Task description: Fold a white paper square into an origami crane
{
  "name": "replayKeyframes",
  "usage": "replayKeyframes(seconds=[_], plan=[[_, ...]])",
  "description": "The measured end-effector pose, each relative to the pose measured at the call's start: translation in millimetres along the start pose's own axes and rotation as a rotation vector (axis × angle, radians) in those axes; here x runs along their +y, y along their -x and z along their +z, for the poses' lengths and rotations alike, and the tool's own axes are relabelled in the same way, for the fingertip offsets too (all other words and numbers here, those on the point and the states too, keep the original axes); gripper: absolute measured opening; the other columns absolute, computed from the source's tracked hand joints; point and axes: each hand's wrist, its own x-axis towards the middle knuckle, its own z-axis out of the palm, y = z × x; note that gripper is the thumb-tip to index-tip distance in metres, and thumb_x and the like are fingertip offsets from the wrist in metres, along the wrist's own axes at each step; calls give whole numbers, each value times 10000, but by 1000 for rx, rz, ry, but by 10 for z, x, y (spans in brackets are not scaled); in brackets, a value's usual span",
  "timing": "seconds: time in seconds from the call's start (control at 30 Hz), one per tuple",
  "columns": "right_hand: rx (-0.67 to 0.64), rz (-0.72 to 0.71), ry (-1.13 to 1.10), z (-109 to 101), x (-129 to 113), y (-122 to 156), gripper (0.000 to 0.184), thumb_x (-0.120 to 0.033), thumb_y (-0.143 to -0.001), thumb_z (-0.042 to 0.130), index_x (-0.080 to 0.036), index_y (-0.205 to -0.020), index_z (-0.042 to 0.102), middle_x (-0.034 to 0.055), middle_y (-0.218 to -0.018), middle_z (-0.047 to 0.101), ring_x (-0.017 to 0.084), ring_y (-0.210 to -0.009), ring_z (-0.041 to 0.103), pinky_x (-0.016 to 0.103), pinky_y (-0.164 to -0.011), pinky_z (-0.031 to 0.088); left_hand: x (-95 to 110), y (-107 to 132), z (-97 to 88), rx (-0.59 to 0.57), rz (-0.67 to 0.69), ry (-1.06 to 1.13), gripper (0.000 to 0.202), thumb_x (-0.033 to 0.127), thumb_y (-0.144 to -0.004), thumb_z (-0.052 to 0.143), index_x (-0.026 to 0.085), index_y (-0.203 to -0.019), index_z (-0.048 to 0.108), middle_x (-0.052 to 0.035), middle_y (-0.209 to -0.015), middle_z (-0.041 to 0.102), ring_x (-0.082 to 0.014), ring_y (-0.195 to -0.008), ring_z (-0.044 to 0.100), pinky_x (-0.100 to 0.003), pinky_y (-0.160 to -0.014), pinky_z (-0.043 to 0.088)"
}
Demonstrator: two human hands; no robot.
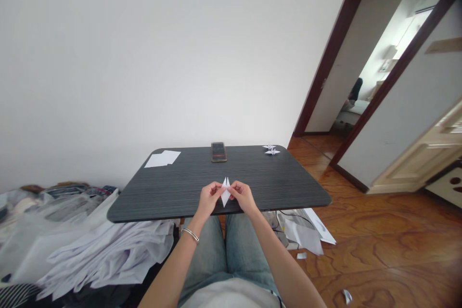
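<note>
My left hand (208, 200) and my right hand (242, 196) pinch a narrow, pointed piece of folded white paper (225, 194) from either side, just above the dark wood-grain table (252, 173). A silver bangle (191, 235) circles my left wrist. Two small white origami cranes (271, 149) stand at the table's far right corner. A dark smartphone (218, 152) lies at the far edge, and loose white paper sheets (162, 158) lie at the far left.
A heap of white fabric and plastic (101, 250) sits left of my knees. Paper scraps and a black cable (296, 224) lie on the wooden floor to the right. A white wall stands behind the table, and a doorway at right shows a seated person (353, 94).
</note>
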Motion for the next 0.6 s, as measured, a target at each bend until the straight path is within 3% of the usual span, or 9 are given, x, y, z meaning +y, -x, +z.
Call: replayKeyframes(seconds=[0.17, 0.6], plan=[[1, 3, -16, 11, -11, 0, 242, -386, -693, 667, -179, -615, 571, -29, -513, 573, 102, -436, 507, 216, -441, 420, 15, 2, -1, -5, 1, -25, 271, 389, -749, 592, 148, -627, 569, 22, -550, 546, -105, -510, 480, -211, -502, 359], [41, 9, -123, -24, -24, -10, 246, -395, -679, 678, -181, -621, 572, -38, -508, 550, 97, -443, 468, 220, -455, 385, 49, 21, 10, -131, -37, -43, 262, 369, -733, 612, 135, -624, 567, 16, -547, 538, -92, -500, 451, -205, -490, 323]])
